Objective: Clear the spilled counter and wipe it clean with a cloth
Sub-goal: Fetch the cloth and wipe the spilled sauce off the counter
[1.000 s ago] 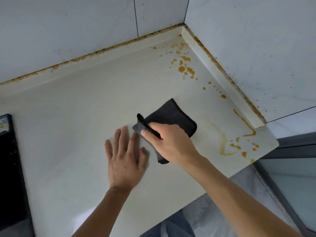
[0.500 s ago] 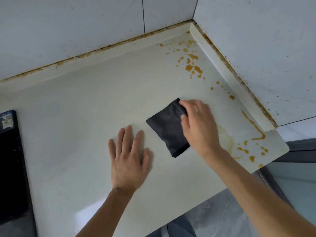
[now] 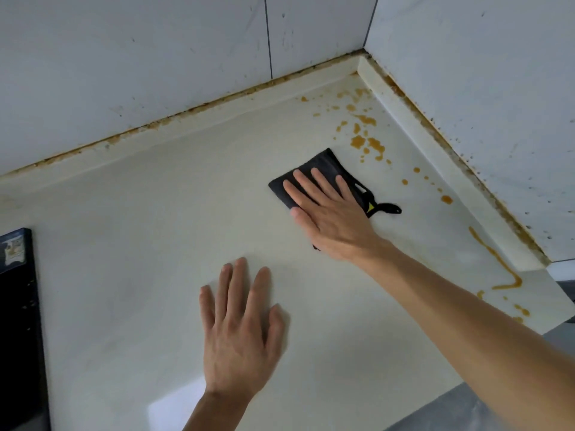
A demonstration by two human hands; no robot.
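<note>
A folded black cloth with a small loop and yellow tag lies on the cream counter. My right hand presses flat on it with straight fingers. My left hand rests flat on the bare counter, nearer to me and to the left of the cloth. Orange spill drops dot the counter toward the back corner, just beyond the cloth. An orange streak with more drops runs along the right side near the counter's end.
White tiled walls meet at the back right corner, with a raised cream lip along both. A black cooktop edge sits at the far left. The counter's front edge drops to a grey floor at the lower right.
My right hand went from gripping the cloth to pressing flat on it, and slid it away from me toward the back corner spill. The left hand stayed flat on the counter.
</note>
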